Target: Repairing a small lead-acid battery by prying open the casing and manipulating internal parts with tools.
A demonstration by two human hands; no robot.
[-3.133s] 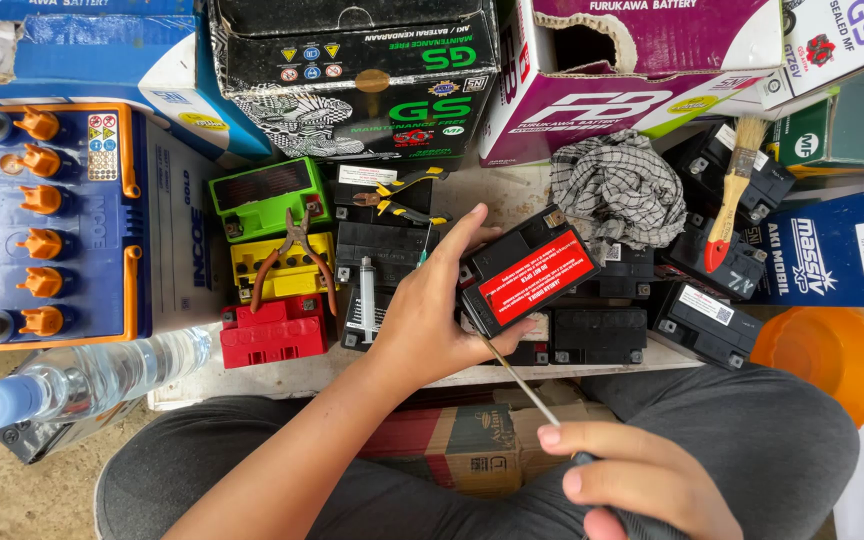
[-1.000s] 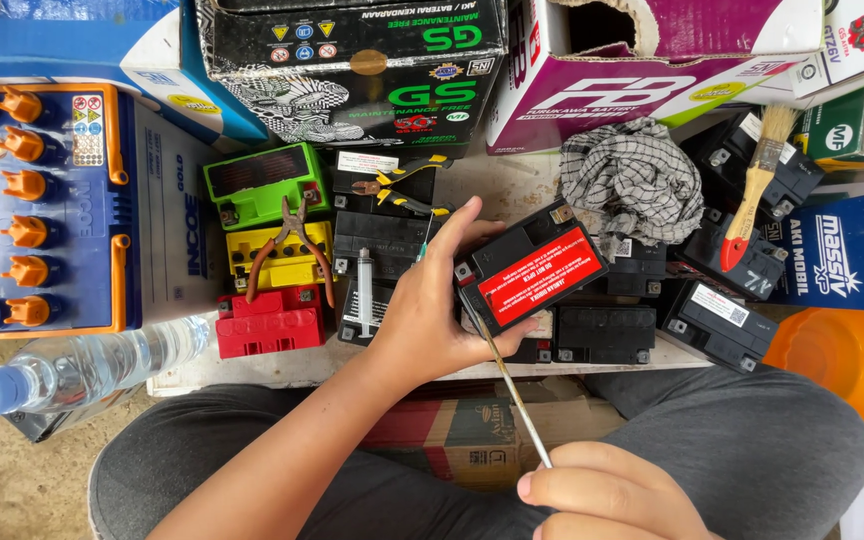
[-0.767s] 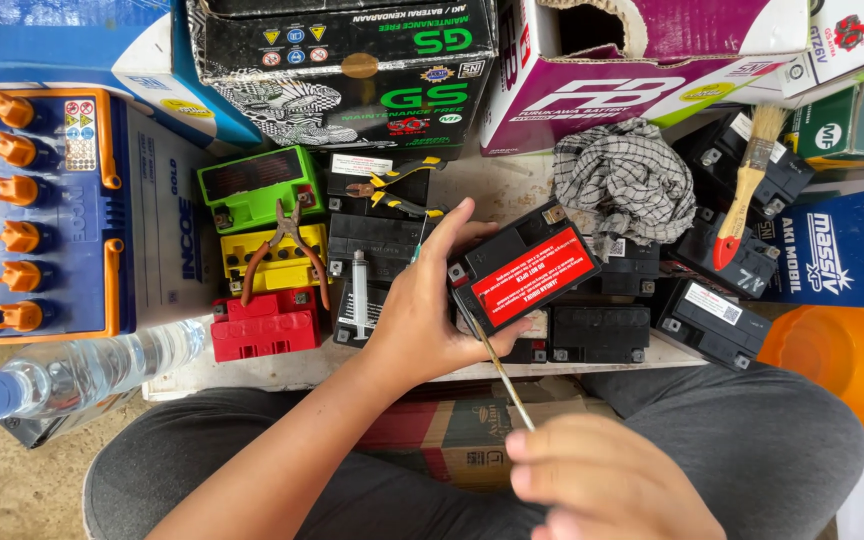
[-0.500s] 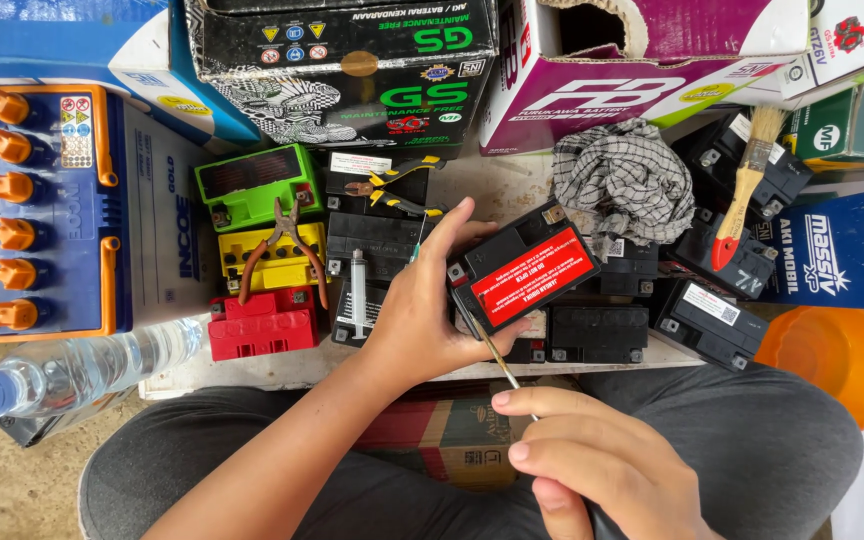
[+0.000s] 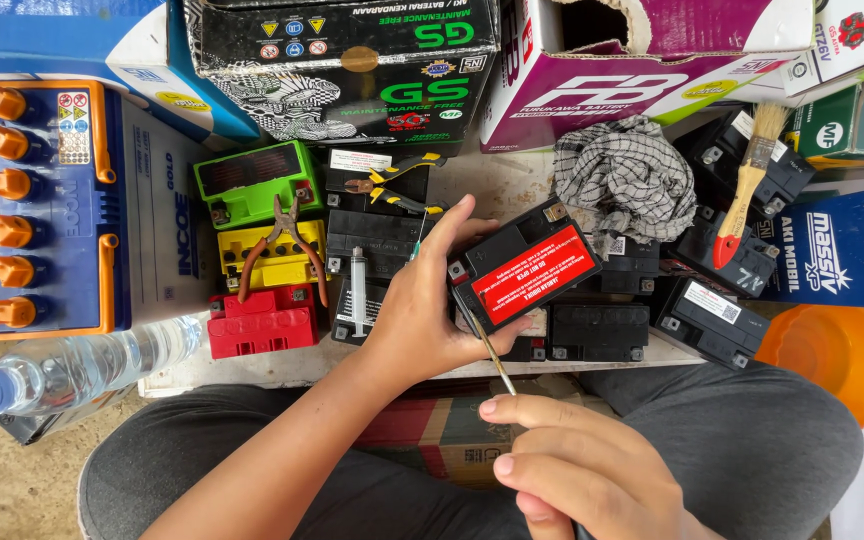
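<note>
Head view looks down on a crowded worktop with the person's knees below it. Left hand has its fingers wrapped round a small black battery with a red label, held tilted just above the other batteries. Right hand sits low over the lap, fingers closed on a thin screwdriver whose shaft runs up to the battery's lower left edge, where the tip is hidden behind the casing.

Black batteries lie packed under and to the right of the held one. To its left stand a green battery, a yellow one with orange-handled pliers across it, and a red one; a syringe lies on a black unit beside them. A checked cloth is bunched behind, a red-handled brush rests on more batteries at right, and an orange bowl sits at the far right. A large blue battery with orange caps and a plastic water bottle fill the left side. Cardboard boxes wall off the back.
</note>
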